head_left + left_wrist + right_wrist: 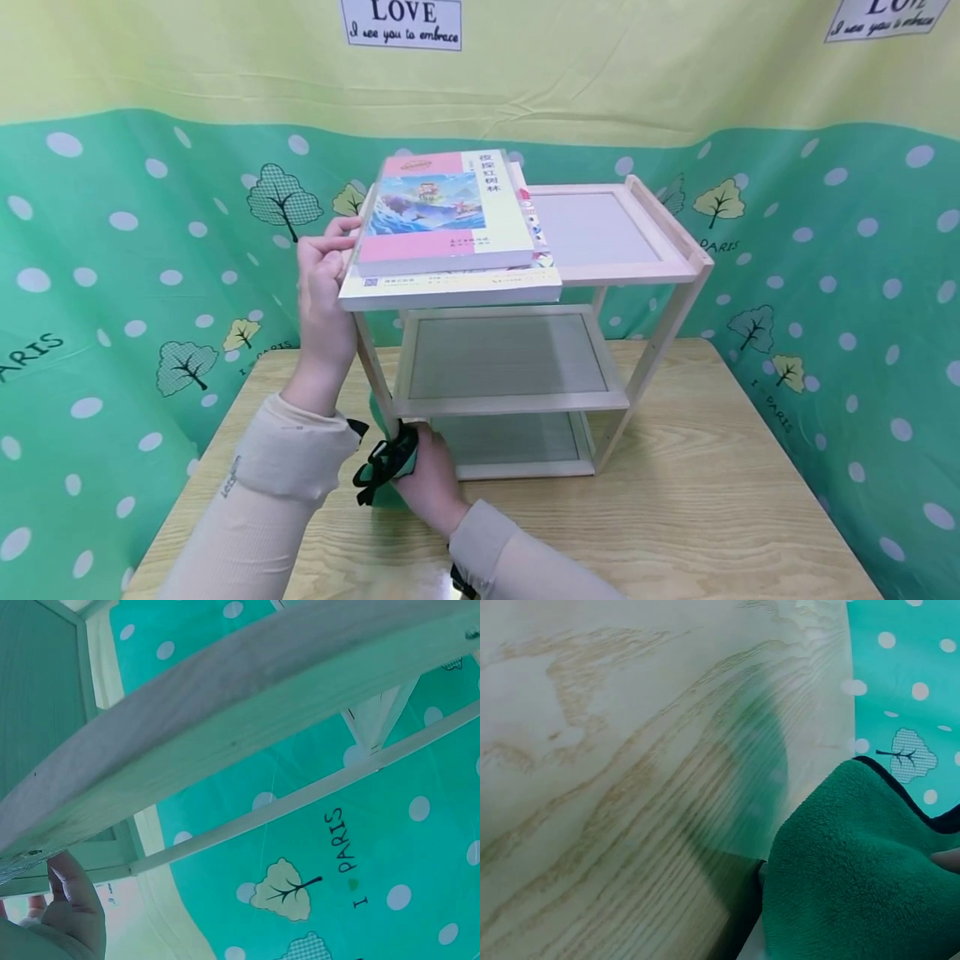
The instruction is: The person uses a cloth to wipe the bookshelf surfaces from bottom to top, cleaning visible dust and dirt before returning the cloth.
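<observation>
A pale wooden three-tier shelf rack (667,333) stands on the table. My left hand (326,283) grips its upper left side, beside a stack of books; the left wrist view shows the fingers (79,904) bent at the wooden frame. Low at the rack's front left leg, my right hand (433,483) holds a green cloth (855,862) with black edging against the leg. Most of its fingers are hidden by the cloth and the leg. The stack on the top shelf has a pink-and-white book (442,208) over a larger white-edged book (450,292).
The wood-grain table (712,483) extends in front and to the right of the rack. Behind hangs a green and yellow curtain (832,250) with white dots and printed trees. The rack's middle shelf (510,354) and bottom shelf (513,442) lie below the books.
</observation>
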A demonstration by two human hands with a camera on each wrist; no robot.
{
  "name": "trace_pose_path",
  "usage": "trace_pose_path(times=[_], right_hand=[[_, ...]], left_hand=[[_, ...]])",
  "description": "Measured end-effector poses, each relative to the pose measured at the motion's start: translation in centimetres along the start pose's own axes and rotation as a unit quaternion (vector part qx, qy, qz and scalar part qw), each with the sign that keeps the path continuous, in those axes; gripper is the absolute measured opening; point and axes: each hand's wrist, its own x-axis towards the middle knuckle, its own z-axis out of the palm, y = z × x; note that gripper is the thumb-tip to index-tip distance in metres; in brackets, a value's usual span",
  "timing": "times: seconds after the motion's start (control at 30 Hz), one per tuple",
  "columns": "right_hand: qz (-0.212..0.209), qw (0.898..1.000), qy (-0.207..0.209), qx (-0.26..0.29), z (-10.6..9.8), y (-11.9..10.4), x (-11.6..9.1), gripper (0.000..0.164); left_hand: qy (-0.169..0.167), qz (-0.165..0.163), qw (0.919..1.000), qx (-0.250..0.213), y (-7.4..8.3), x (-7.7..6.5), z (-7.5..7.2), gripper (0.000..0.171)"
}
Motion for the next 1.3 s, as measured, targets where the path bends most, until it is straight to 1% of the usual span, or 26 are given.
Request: trace_pose_path(times=[0.2,0.33,0.73,0.83,1.0,1.3], right_hand=[[0.004,1.0,-0.017,-0.015,0.2,0.8,-0.1,0.046],[0.003,1.0,-0.027,-0.015,0.2,1.2,0.0,0.045],[0.012,0.997,-0.073,-0.02,-0.1,1.6,0.2,0.049],[0.004,0.997,-0.075,-0.03,-0.2,1.7,0.1,0.047],[-0.014,0.997,-0.065,-0.05,-0.4,1.6,-0.1,0.041],[-0.008,0.996,-0.072,-0.056,-0.6,1.4,-0.1,0.041]], left_hand=[[-0.001,-0.005,1.0,-0.002,0.0,0.0,-0.1,0.025],[-0.002,-0.009,0.9999,-0.005,0.1,0.1,0.0,0.024],[-0.001,-0.013,0.9999,-0.01,0.1,0.1,0.0,0.024],[0.0,-0.013,0.9999,-0.01,0.1,0.1,0.0,0.024],[-0.002,-0.009,0.9999,-0.011,0.1,0.0,0.0,0.024],[-0.004,-0.002,1.0,-0.009,-0.1,0.0,-0.1,0.025]])
